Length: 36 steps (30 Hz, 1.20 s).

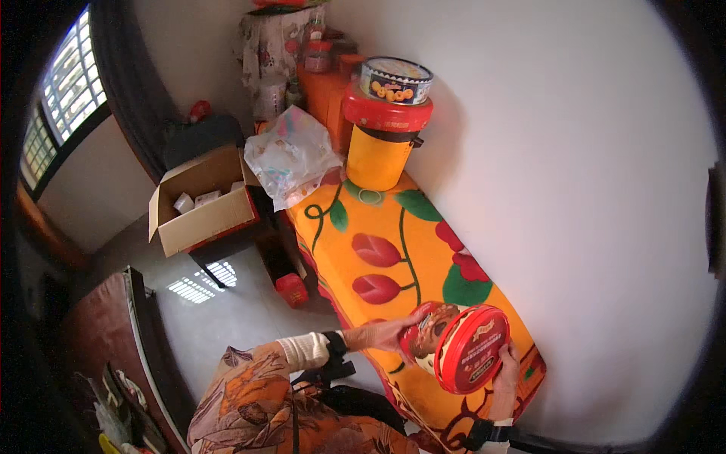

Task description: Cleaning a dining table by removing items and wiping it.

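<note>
Pale daylight grey fills the barred window (72, 76) at far left, beside a dark curtain (134, 83). Next comes an open cardboard carton (210, 223) with white packets (206, 198) inside, then a crumpled translucent plastic bag (291, 151) and, lower down, a small red box (291, 290). An orange cloth (423, 261) printed with red tulips and green leaves covers the long surface (333, 246). On its far end stands a yellow container (370, 165) with a red top, a round tin (397, 82) resting on it. Nearer, the person's left hand (387, 333) grips the side of a red tub (432, 331), held tilted over the near part of the cloth. The right hand (510, 372) grasps the rim of its round red lid (484, 349). Plain white wall (605, 189) rises at right.
</note>
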Motion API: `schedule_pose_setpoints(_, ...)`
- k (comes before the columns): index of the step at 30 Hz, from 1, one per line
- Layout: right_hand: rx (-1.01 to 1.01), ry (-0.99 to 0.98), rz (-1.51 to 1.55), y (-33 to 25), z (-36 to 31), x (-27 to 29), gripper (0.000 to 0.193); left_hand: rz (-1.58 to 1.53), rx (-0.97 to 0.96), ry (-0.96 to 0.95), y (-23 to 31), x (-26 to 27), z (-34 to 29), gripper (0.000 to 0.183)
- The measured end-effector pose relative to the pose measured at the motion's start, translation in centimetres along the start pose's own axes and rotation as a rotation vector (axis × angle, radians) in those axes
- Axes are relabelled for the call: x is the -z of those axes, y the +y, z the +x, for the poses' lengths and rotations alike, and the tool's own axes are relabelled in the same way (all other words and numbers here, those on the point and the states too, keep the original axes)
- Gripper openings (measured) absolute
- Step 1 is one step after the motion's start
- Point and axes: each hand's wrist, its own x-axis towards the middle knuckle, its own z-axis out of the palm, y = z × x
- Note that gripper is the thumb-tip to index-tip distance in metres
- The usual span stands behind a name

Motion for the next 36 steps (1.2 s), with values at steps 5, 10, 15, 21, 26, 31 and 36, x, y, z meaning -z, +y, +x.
schedule_pose_setpoints(5,0.05,0.081,-0.064,-0.9,-3.5,2.5,0.031,-1.282,0.555,0.074,0.0,-5.5,-0.2,0.061)
schedule_pose_setpoints(10,0.173,0.108,-0.152,-1.4,-6.2,3.4,0.028,-1.256,0.548,0.035,-2.2,-6.5,0.1,0.062)
schedule_pose_setpoints(15,0.267,0.252,-0.316,-0.9,-8.3,1.4,0.026,-1.058,0.383,0.043,-2.6,-6.2,0.1,0.057)
schedule_pose_setpoints(21,0.318,0.28,-0.631,-0.9,-9.2,-2.4,0.018,-1.271,0.451,0.06,0.1,-4.2,-1.2,0.058)
schedule_pose_setpoints(26,0.532,0.386,-0.885,-0.4,-7.9,-7.4,0.022,-1.404,0.414,0.056,-0.5,-0.5,-2.6,0.061)
schedule_pose_setpoints(31,0.612,0.416,-0.918,-1.4,-8.5,-9.0,0.022,-1.528,0.437,-0.001,3.8,1.6,-2.5,0.053)
schedule_pose_setpoints(36,0.529,0.449,-0.758,-1.2,-11.1,-9.8,0.021,-1.474,0.483,-0.026,3.8,0.3,-2.2,0.061)
